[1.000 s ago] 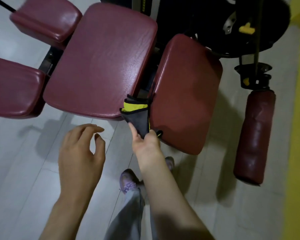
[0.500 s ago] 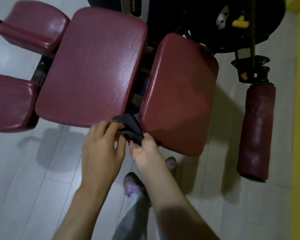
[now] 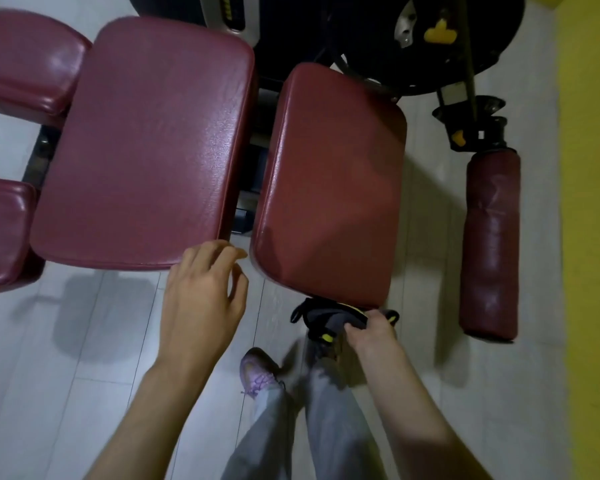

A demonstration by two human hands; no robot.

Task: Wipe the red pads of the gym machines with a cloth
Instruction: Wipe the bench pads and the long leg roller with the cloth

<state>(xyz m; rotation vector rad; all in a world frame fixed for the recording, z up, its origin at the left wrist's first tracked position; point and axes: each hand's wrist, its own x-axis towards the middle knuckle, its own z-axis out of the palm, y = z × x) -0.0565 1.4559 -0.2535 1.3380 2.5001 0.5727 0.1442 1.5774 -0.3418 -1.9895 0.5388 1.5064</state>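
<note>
Pale floor tiles (image 3: 84, 341) run under a gym machine, with a yellow strip (image 3: 589, 237) along the right. The machine carries a broad red seat pad (image 3: 146, 143) at the centre, a narrower red pad (image 3: 333, 181) to its right, two smaller pads at the left edge, and a roller pad (image 3: 490, 244) standing far right.

The cloth (image 3: 326, 318), dark grey with yellow trim, hangs bunched just below the near edge of the narrower pad. It is pinched in the right hand (image 3: 371, 332), whose fingers curl round its right end. The left hand (image 3: 201, 296) hovers by the near right corner of the seat pad with its fingers loosely spread, holding nothing.

The cloth looks light, soft and limp, so a pinch likely lets it fold over itself. Gathering it into the palm should give a flatter wiping face. The pads look like glossy, firm vinyl fixed to the frame, so the cloth should slide easily under steady pressure.
</note>
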